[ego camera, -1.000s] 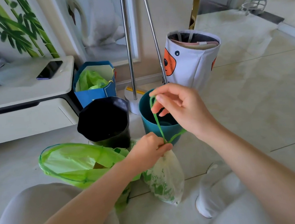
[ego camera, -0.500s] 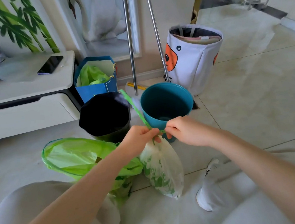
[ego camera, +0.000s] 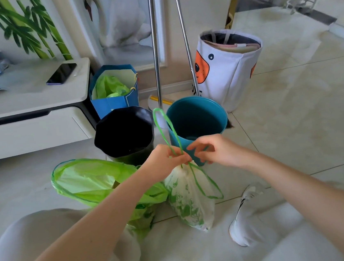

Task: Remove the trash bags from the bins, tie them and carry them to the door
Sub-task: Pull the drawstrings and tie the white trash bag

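A small white trash bag with green print (ego camera: 191, 201) hangs gathered at its neck in front of the teal bin (ego camera: 196, 123). My left hand (ego camera: 166, 161) grips the neck and the green drawstring (ego camera: 166, 128), one loop standing up, another hanging down to the right. My right hand (ego camera: 214, 150) pinches the drawstring right beside the left hand. A larger green trash bag (ego camera: 86, 180) lies open-mouthed on the floor to the left. The black bin (ego camera: 124, 133) stands beside the teal one, no liner visible in either.
A blue paper bag (ego camera: 116, 102) holding green plastic stands against the white cabinet (ego camera: 34, 133), which carries a phone (ego camera: 61, 73). Two metal poles (ego camera: 155, 46) and a white fabric basket (ego camera: 228, 70) stand behind the bins. My knees and a white shoe (ego camera: 241, 219) are below. A doorway lies far right.
My right hand came down from above the teal bin to the bag's neck beside my left hand. One drawstring loop now stands up, another hangs beside the bag.
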Action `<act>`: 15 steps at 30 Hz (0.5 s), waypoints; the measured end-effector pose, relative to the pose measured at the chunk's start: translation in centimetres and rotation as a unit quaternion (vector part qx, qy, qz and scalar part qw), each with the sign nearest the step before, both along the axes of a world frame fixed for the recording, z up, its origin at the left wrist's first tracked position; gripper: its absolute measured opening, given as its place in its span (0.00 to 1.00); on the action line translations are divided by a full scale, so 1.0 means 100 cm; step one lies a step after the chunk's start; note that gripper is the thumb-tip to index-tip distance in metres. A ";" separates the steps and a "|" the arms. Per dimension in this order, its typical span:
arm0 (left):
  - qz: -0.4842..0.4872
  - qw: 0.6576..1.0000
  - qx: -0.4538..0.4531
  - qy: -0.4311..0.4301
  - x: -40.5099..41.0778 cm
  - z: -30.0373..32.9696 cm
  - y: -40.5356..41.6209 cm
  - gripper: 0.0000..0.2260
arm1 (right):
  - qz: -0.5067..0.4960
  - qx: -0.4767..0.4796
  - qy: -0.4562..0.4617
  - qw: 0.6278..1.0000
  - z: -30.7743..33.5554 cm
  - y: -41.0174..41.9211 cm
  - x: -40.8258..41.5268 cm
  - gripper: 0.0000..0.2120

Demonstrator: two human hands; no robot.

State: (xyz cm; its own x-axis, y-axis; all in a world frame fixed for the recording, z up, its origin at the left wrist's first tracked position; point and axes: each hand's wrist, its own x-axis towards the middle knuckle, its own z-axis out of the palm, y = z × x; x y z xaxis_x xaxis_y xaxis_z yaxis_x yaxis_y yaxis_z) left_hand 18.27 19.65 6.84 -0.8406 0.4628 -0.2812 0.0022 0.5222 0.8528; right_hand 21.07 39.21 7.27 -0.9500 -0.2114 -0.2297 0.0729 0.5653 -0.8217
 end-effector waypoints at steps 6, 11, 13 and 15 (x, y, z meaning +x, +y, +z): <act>-0.010 1.000 0.015 0.006 0.003 0.000 -0.005 0.04 | 0.042 -0.018 -0.034 0.998 -0.008 -0.020 -0.007 0.13; 0.000 0.999 0.028 0.017 0.003 0.001 -0.012 0.03 | 0.074 0.015 -0.022 0.997 -0.011 -0.022 -0.004 0.13; -0.006 0.999 0.025 0.023 0.001 -0.001 -0.015 0.03 | 0.073 0.025 -0.020 0.997 -0.013 -0.024 -0.004 0.12; -0.019 0.999 0.001 0.041 0.000 -0.003 -0.018 0.02 | 0.061 0.019 -0.028 0.998 -0.010 -0.024 -0.005 0.09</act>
